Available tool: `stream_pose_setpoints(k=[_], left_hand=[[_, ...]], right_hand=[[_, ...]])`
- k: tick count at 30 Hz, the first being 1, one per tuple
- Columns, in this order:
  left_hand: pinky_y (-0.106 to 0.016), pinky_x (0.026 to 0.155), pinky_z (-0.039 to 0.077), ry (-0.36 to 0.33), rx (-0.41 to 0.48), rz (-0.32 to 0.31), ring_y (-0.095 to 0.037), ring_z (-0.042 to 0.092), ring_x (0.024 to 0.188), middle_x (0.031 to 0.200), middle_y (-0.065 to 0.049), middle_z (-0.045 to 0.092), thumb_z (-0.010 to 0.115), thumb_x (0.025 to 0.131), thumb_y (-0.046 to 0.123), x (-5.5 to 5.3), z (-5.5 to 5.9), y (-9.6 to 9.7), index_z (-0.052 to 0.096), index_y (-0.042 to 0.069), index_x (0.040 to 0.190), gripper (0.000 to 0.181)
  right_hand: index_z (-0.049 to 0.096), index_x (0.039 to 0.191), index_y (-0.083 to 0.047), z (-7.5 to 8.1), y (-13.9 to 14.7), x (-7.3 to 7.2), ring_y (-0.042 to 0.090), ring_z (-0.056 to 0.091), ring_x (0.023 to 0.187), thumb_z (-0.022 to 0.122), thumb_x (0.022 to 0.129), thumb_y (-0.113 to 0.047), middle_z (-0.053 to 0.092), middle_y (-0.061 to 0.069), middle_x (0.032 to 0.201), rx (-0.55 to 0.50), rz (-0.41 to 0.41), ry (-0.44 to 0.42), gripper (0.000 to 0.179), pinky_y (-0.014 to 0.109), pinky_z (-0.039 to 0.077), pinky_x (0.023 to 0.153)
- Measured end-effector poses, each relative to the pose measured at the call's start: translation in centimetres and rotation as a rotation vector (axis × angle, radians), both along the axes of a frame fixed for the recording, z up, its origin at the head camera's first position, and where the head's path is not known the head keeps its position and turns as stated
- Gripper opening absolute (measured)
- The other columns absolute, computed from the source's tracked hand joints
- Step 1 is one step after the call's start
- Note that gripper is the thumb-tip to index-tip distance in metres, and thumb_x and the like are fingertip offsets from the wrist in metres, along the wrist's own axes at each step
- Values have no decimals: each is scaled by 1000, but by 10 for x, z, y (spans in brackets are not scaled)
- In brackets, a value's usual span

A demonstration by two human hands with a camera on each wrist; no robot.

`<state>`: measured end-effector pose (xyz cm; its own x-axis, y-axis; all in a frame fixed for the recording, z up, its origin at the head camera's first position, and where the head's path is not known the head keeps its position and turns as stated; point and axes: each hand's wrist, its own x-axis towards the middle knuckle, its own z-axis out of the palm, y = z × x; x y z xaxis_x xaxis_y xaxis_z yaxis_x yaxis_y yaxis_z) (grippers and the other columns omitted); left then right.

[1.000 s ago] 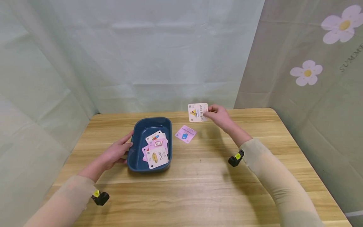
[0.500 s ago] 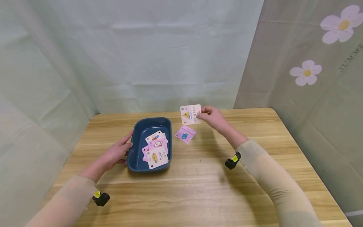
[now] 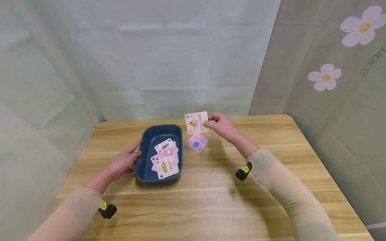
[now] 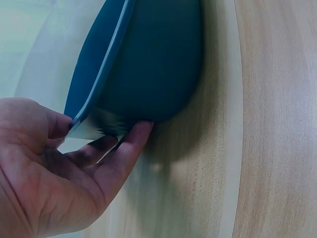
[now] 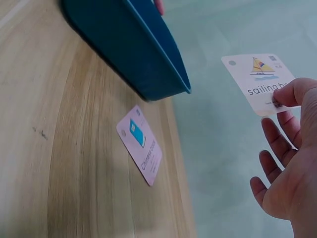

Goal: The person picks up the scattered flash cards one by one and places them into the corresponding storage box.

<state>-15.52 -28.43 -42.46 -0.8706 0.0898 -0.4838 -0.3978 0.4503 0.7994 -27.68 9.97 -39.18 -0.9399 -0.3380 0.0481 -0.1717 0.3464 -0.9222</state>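
My right hand [image 3: 221, 126] pinches a white "sailing boat" flash card [image 3: 193, 123] between thumb and fingers. In the right wrist view the flash card [image 5: 257, 82] is held off the tabletop, and the other fingers are loosely bent. A pink "Chinese book" flash card [image 3: 197, 142] lies on the table just in front of it. My left hand [image 3: 123, 161] grips the left side of a deep blue basin [image 3: 145, 174]. The left wrist view has the thumb at the rim and fingertips against the outer wall. Inside lie several overlapping flash cards, a "boat" flash card [image 3: 167, 167] on top.
The wood-grain table [image 3: 211, 207] runs up to a pale fabric curtain [image 3: 169, 60] at the back. A curtain with printed flowers [image 3: 326, 77] stands on the right. Black wrist cameras [image 3: 243, 171] sit at both sleeves.
My right hand has moved left with the sailing boat flash card, which now hangs nearer the basin and behind the pink flash card. The left hand and basin have stayed in place.
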Motion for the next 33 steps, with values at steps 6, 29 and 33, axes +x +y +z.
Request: stream_pose_setpoints(k=[6,29,33], left_hand=[[-51,87,56,2,1,-4,-55,40,137,165,-33,7,31,113,28,-1,-1,0,-5,36,164,63],[-59,92,53,-2,-1,-17,-56,37,138,165,-33,6,30,113,28,0,0,1,-5,37,163,62],[-58,91,54,0,-1,-16,-56,38,138,165,-33,5,31,113,29,1,1,1,-5,37,163,63]], right_hand=[[68,97,-8,1,-7,1,25,51,96,71,92,-22,68,7,104,3,11,7,16,38,41,78],[70,99,-12,2,-53,5,24,52,108,71,94,-26,69,1,108,49,62,51,15,43,40,91],[70,100,-12,2,-60,3,27,53,115,70,94,-27,69,0,110,63,64,69,16,45,40,98]])
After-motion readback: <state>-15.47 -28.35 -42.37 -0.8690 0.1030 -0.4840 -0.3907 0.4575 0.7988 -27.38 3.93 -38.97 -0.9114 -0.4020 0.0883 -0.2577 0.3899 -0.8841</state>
